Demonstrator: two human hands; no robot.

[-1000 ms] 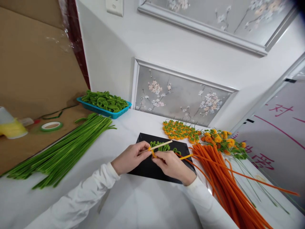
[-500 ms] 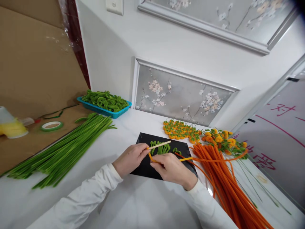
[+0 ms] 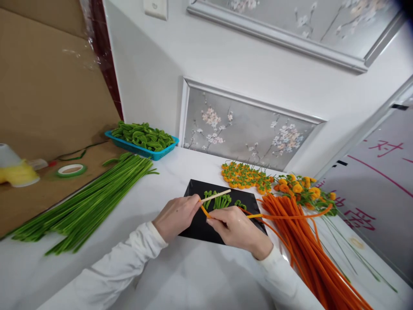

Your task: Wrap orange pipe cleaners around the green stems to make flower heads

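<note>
My left hand (image 3: 176,214) pinches a thin wooden stick (image 3: 217,196) that points up and to the right over a black mat (image 3: 196,228). My right hand (image 3: 235,227) grips an orange pipe cleaner (image 3: 284,215). One end of the pipe cleaner meets the stick at my left fingertips, and its long tail runs right over the orange bundle. Small green curled pieces (image 3: 217,199) lie on the mat just beyond my fingers.
A bundle of orange pipe cleaners (image 3: 309,254) lies at the right. Green pipe cleaners (image 3: 87,202) lie at the left. A blue tray (image 3: 142,148) holds green curls. Small orange flowers (image 3: 245,176) and stemmed blossoms (image 3: 303,189) sit by the wall. A tape roll (image 3: 71,170) rests on cardboard.
My right hand has slid down and right along the orange pipe cleaner, drawing it straighter from the stick. The tail swung left onto the orange bundle. My left hand barely moved.
</note>
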